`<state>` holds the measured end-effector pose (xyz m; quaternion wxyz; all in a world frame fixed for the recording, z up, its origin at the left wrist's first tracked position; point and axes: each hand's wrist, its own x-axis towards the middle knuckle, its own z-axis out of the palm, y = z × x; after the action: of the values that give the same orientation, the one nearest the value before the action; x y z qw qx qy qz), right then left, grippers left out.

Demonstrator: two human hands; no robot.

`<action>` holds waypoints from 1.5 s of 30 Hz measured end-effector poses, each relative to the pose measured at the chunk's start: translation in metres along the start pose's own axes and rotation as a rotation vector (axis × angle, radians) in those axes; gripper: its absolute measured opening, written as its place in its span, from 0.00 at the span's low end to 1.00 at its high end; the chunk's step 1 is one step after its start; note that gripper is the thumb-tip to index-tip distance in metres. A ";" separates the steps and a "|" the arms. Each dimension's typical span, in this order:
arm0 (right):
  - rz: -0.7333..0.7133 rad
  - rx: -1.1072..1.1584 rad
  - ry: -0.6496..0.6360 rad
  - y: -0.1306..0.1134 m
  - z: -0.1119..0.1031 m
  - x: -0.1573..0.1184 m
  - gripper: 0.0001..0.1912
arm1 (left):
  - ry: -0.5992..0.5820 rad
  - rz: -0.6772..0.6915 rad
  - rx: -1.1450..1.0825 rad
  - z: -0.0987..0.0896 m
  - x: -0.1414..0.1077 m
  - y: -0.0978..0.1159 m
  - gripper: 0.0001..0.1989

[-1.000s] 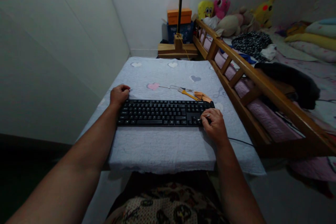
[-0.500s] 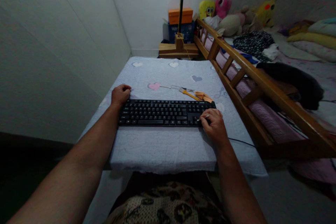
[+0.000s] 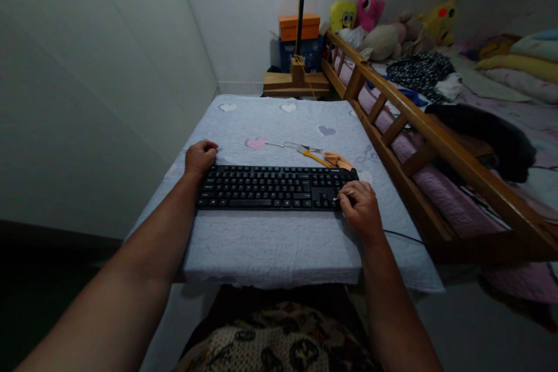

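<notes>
A black keyboard [image 3: 261, 187] lies across the cloth-covered table in front of me. At its far left corner rests my left hand [image 3: 200, 157], fingers curled in, with nothing visible in them. My right hand [image 3: 361, 202] is over the keyboard's right end, pinching a thin white cotton swab [image 3: 336, 198]. The swab's tip is down at the keys near the arrow and number keys, some of which the hand covers. Behind the keyboard lie a yellow-handled brush [image 3: 314, 157], a thin wire tool [image 3: 293, 145], another thin white stick [image 3: 274, 145] and a crumpled orange cloth [image 3: 337, 160].
A black cable [image 3: 403, 236] runs from under my right wrist to the table's right side. A wooden bed rail [image 3: 405, 107] borders the table on the right, with plush toys [image 3: 382, 40] and clothes beyond. An orange box [image 3: 299, 27] and a wooden stand [image 3: 279, 84] are behind.
My right hand has shifted slightly right along the keyboard, with the cotton swab still pinched in it. My left hand and the keyboard have stayed in place.
</notes>
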<state>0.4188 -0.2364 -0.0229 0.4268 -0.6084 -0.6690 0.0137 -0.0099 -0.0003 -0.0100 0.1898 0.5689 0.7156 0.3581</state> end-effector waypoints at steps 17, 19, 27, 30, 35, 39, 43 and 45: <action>-0.019 0.018 -0.035 -0.012 0.006 0.002 0.10 | 0.006 0.011 -0.016 0.002 0.003 -0.006 0.07; -0.018 0.017 -0.036 -0.011 0.005 0.001 0.10 | 0.007 0.009 -0.010 0.001 0.002 -0.004 0.07; 0.005 0.015 0.005 -0.004 0.000 -0.001 0.11 | -0.002 0.010 -0.013 0.002 0.003 -0.006 0.08; 0.012 0.011 0.016 -0.003 -0.001 -0.001 0.11 | 0.003 0.005 -0.015 0.002 0.004 -0.006 0.07; 0.008 0.007 0.009 -0.003 -0.003 -0.002 0.11 | 0.003 0.003 -0.008 0.002 0.004 -0.006 0.06; -0.009 0.002 0.009 -0.003 -0.005 -0.005 0.11 | 0.008 0.014 0.005 0.001 0.003 -0.004 0.06; -0.026 0.006 0.015 -0.002 -0.005 -0.007 0.11 | 0.008 0.014 0.015 0.000 0.002 -0.003 0.07; -0.039 0.021 0.024 -0.002 -0.004 -0.008 0.11 | 0.005 0.009 0.021 0.000 0.002 -0.003 0.07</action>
<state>0.4187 -0.2453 -0.0232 0.4415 -0.5906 -0.6755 0.0051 -0.0126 0.0018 -0.0117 0.1806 0.5733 0.7171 0.3529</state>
